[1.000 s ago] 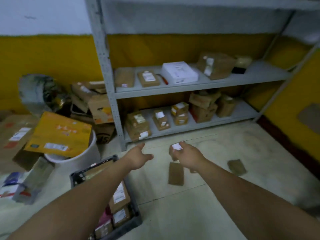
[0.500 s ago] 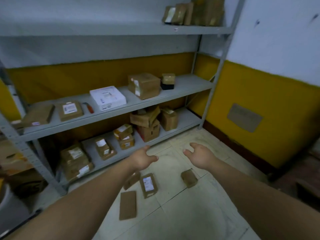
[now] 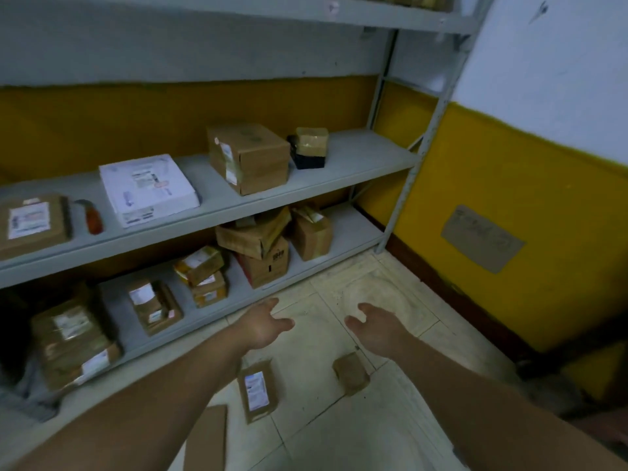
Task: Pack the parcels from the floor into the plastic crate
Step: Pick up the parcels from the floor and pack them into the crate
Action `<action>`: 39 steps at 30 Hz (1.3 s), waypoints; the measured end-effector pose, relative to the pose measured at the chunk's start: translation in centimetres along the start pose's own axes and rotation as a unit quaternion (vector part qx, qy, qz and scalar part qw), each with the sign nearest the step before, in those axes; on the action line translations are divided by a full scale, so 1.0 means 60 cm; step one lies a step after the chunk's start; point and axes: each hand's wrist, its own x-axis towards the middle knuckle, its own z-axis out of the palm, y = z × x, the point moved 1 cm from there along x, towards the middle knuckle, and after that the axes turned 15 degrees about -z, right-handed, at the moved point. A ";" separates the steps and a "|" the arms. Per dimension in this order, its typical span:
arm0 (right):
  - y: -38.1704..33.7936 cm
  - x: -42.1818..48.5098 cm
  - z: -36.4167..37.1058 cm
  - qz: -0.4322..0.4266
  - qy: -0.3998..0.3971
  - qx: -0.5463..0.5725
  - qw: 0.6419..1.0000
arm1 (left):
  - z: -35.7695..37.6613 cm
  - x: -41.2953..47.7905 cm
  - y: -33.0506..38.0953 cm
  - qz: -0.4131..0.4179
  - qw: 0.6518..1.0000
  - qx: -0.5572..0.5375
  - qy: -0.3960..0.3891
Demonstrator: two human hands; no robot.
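Note:
Three brown parcels lie on the tiled floor below my arms. One flat parcel with a white label (image 3: 257, 390) is in the middle, a small plain one (image 3: 351, 372) lies to its right, and a long flat one (image 3: 206, 436) sits at the bottom edge, partly behind my left forearm. My left hand (image 3: 263, 326) and my right hand (image 3: 377, 326) are stretched out above the floor, fingers relaxed, holding nothing. Both hands hover beyond the parcels, touching none. The plastic crate is out of view.
A grey metal shelf rack (image 3: 217, 212) fills the left and middle, loaded with cardboard boxes, a white box (image 3: 147, 188) and a red-handled knife (image 3: 91, 217). A yellow wall (image 3: 509, 185) with a taped cardboard patch (image 3: 482, 237) closes the right side.
The view has swung right, away from the crate and bucket. My right hand held a small labelled parcel a second ago and is now empty. Both hands have moved forward over the floor.

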 end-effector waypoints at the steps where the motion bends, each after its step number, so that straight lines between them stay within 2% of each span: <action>1: 0.006 0.035 0.002 -0.001 -0.011 0.003 1.000 | -0.006 0.029 -0.001 -0.016 1.000 0.000 -0.002; 8: 0.037 0.253 0.075 -0.025 -0.116 -0.002 0.993 | -0.013 0.196 -0.082 -0.130 0.990 -0.059 0.008; 13: 0.085 0.440 0.223 -0.064 -0.184 -0.020 0.981 | 0.033 0.355 -0.205 -0.214 0.969 -0.122 0.022; 18: 0.172 0.594 0.457 -0.080 -0.232 -0.020 0.969 | 0.146 0.543 -0.352 -0.260 0.956 -0.125 0.053; 22: 0.246 0.695 0.666 -0.090 -0.260 -0.015 0.961 | 0.257 0.697 -0.478 -0.302 0.939 -0.156 0.044; 27: 0.327 0.776 0.888 -0.056 -0.273 0.032 0.960 | 0.390 0.855 -0.621 -0.327 0.919 -0.219 0.038; 30: 0.356 0.789 0.972 -0.033 -0.273 0.080 0.958 | 0.446 0.901 -0.665 -0.320 0.910 -0.264 0.016; 32: 0.361 0.786 1.000 -0.001 -0.256 0.116 0.960 | 0.468 0.909 -0.673 -0.320 0.897 -0.304 -0.008; 34: 0.353 0.777 0.996 0.009 -0.222 0.118 0.968 | 0.475 0.906 -0.671 -0.334 0.888 -0.316 0.006; 39: 0.293 0.728 0.875 -0.031 -0.165 0.111 0.979 | 0.404 0.811 -0.596 -0.311 0.887 -0.339 0.022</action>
